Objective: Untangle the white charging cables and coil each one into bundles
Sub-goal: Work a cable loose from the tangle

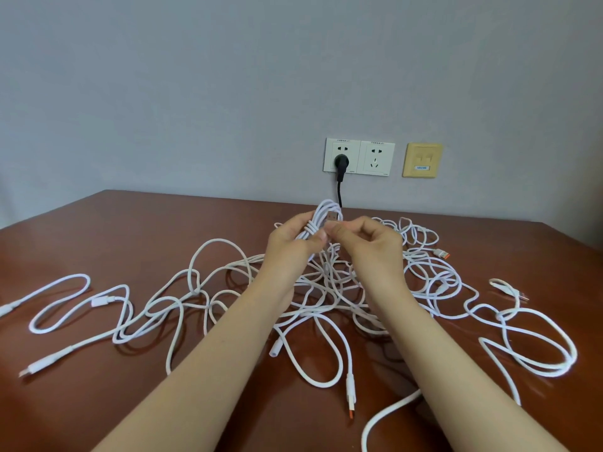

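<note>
1. The fingers [314, 239] of the left hand [290, 247] are curled around a coiled bundle [321, 211] of white cable, which is gripped at its wrapped middle.
2. The fingers [341, 229] of the right hand [372, 246] are pinched onto the same bundle, just beside the left fingers and just below a silver plug tip [332, 216].
3. The bundle is held upright in the air, above the far middle of the bench [98, 406].
4. Directly beneath both hands, a tangle of white charging cables [326, 298] is spread over the reddish-brown bench, with loops overlapping and reaching out to the left and right edges.
5. Loose ends are seen around the tangle: an orange-tipped plug [350, 401] lies near the front, and another one [442, 254] lies at the far right.
6. Behind the bench, a double socket plate [375, 158] is mounted on the grey wall [228, 76], with a black plug [341, 163] inserted on its left side. A beige plate [422, 159] is fixed just to its right.
</note>
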Tool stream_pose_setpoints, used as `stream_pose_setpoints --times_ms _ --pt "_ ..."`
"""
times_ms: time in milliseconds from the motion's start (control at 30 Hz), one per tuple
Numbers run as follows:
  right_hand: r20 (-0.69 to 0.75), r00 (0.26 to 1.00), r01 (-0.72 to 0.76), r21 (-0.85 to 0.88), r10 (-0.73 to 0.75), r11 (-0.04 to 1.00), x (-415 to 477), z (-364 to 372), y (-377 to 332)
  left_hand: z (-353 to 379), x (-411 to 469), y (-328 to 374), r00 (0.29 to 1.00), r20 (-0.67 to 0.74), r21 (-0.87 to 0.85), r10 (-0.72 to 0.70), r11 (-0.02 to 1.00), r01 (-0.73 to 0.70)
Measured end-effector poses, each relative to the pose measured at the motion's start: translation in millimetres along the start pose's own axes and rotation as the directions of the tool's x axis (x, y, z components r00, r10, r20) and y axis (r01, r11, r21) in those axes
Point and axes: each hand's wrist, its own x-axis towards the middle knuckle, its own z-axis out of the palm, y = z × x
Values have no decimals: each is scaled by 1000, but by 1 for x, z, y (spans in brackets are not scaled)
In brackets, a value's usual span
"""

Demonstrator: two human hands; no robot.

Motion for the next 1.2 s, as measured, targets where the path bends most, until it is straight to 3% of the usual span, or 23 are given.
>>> stream_pose_setpoints --times_ms 233,333,467,633,733,900,1000,1067,1200 --pt "53 988 -150 55 147 987 2 1 -7 0 8 3 996 -42 -94 -81 993 76" --pt "47 984 -171 -1 171 985 3 0 -5 0 9 3 996 -40 -33 -79 996 78" --pt "78 972 -217 -65 221 974 6 -5 -4 1 5 1 1000 16 101 11 995 -13" --pt "228 884 -418 -5 408 909 13 -17 -4 -3 4 0 984 123 270 132 949 -161" --pt "243 856 -474 18 456 881 15 -22 -2 -3 4 0 973 162 294 164 933 -207" --pt "130 877 -474 70 463 878 15 -18 1 -2 4 -1 971 159 342 177 913 -222" --pt "136 867 -492 79 479 867 17 -21 4 1 2 -4 968 177 386 181 892 -237" --pt "133 899 -422 0 418 907 13 -19 7 2 2 -5 973 166 336 161 919 -209" --pt "100 981 -145 -206 168 968 7 -7 11 3 0 -4 992 81 169 101 979 -114"
